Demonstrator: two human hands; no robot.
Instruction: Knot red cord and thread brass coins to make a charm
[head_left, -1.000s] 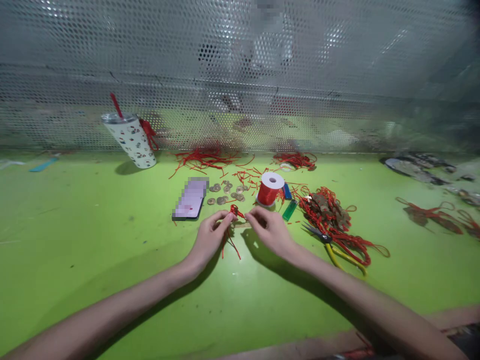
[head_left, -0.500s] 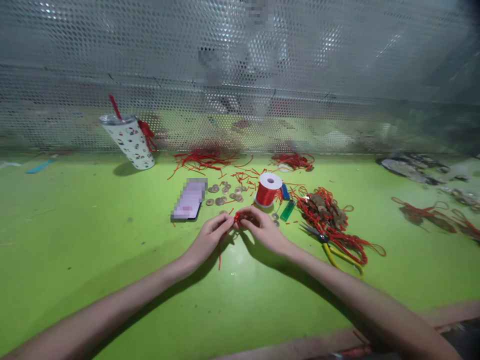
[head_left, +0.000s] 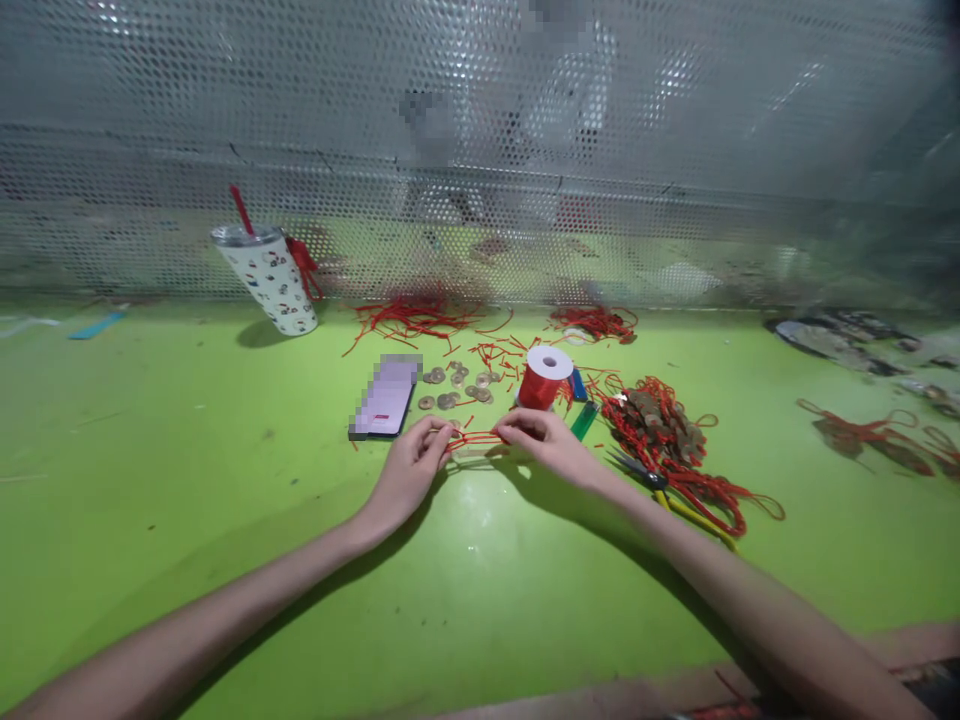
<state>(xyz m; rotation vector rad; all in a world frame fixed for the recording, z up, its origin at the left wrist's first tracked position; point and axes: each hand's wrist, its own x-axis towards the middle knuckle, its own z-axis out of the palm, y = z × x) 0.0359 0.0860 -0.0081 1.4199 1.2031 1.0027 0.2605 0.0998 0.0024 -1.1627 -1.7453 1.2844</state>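
The left hand (head_left: 411, 468) and the right hand (head_left: 546, 442) are each pinching one end of a short red cord (head_left: 477, 438), which is stretching nearly level between the two sets of fingertips, close over the green table (head_left: 187, 450). A red cord spool (head_left: 544, 378) is standing just beyond the right hand, a green lighter (head_left: 580, 421) is lying just beside its knuckles, and yellow-handled snips (head_left: 658, 481) are lying near its wrist on the outer side. A phone (head_left: 385, 398) and loose coins (head_left: 454, 386) are lying just beyond the left hand.
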